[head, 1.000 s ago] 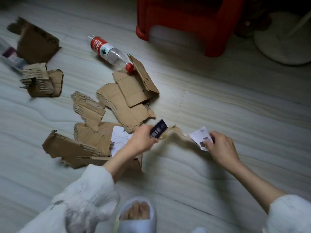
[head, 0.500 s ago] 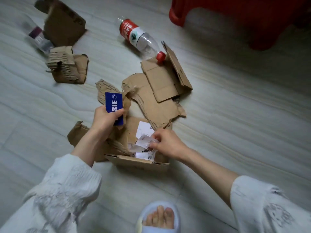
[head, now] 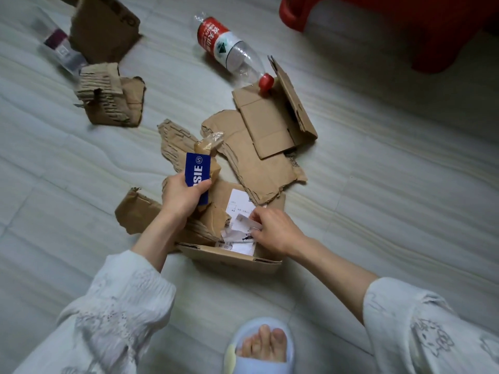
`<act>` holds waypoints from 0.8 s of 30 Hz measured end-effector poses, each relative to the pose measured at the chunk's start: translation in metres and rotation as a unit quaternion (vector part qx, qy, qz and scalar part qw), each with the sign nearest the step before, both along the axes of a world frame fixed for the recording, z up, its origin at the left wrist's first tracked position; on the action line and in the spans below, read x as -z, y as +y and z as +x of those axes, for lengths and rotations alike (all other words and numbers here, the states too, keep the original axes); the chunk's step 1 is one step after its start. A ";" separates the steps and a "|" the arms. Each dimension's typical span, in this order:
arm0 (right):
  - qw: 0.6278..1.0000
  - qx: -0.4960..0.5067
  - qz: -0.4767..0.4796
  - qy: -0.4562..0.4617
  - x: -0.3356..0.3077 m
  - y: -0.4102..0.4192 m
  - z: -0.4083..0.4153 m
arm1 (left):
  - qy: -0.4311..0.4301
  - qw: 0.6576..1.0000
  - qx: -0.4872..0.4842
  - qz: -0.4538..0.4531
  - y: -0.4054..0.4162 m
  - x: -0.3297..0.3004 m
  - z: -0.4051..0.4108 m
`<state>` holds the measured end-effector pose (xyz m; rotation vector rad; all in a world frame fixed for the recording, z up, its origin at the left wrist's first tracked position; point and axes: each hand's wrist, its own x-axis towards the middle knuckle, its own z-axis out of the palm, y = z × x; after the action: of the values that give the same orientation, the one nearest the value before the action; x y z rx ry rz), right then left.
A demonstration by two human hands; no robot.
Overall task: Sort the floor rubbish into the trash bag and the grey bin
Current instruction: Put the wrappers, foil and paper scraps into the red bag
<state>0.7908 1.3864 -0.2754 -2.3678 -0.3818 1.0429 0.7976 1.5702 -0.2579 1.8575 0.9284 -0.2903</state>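
My left hand (head: 179, 195) grips a blue card (head: 198, 172) printed with white letters, together with a strip of brown tape or paper (head: 209, 145) sticking up behind it. My right hand (head: 272, 229) pinches white paper scraps (head: 239, 230) over a low cardboard box piece (head: 232, 256). Torn cardboard pieces (head: 259, 160) lie spread on the floor beyond my hands. A clear plastic bottle (head: 232, 51) with a red label and red cap lies on its side farther back. No trash bag or grey bin is in view.
More torn cardboard (head: 113, 99) and a brown box piece (head: 104, 25) lie at the upper left beside a clear packet (head: 60, 49). A red plastic stool (head: 405, 25) stands at the top right. My slippered foot (head: 260, 346) is at the bottom.
My right hand carried the white scraps left from the bare floor to the box piece and stays there. My left hand raised the blue card upright over the cardboard. The view shifted.
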 end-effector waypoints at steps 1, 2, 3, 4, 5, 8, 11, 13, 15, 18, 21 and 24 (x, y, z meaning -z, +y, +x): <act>1.000 0.019 0.000 0.014 -0.004 -0.006 0.001 | -0.008 1.000 0.002 0.009 -0.002 -0.004 0.000; 0.998 0.049 0.005 0.033 -0.011 -0.014 0.003 | -0.020 1.000 0.010 0.022 -0.004 -0.008 -0.001; 0.994 0.092 0.019 0.056 -0.018 -0.022 0.007 | -0.034 0.999 0.022 0.034 -0.007 -0.013 0.000; 0.986 0.142 0.038 0.076 -0.026 -0.031 0.013 | -0.049 0.997 0.035 0.041 -0.011 -0.018 0.001; 0.976 0.188 0.054 0.090 -0.037 -0.040 0.019 | -0.065 0.996 0.045 0.036 -0.017 -0.025 0.002; 0.951 0.286 0.074 0.088 -0.077 -0.074 0.034 | -0.109 0.991 0.078 -0.014 -0.047 -0.060 0.009; 0.935 0.344 0.085 0.033 -0.126 -0.107 0.038 | -0.145 0.979 0.101 -0.100 -0.083 -0.098 0.016; 0.920 0.381 0.096 -0.008 -0.167 -0.133 0.029 | -0.163 0.966 0.128 -0.154 -0.109 -0.129 0.018; 0.909 0.403 0.105 -0.032 -0.205 -0.158 0.014 | -0.175 0.949 0.159 -0.207 -0.135 -0.158 0.016; 0.887 0.441 0.105 -0.084 -0.264 -0.196 -0.017 | -0.188 0.921 0.216 -0.263 -0.173 -0.202 0.004; 0.856 0.487 0.096 -0.146 -0.317 -0.231 -0.063 | -0.201 0.884 0.276 -0.319 -0.208 -0.246 -0.018; 0.825 0.525 0.091 -0.185 -0.358 -0.259 -0.109 | -0.204 0.852 0.347 -0.335 -0.240 -0.281 -0.042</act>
<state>0.6816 1.1276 0.0821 -2.0662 0.6363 0.0159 0.7552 1.3306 0.0227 1.4247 -0.1803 -0.5472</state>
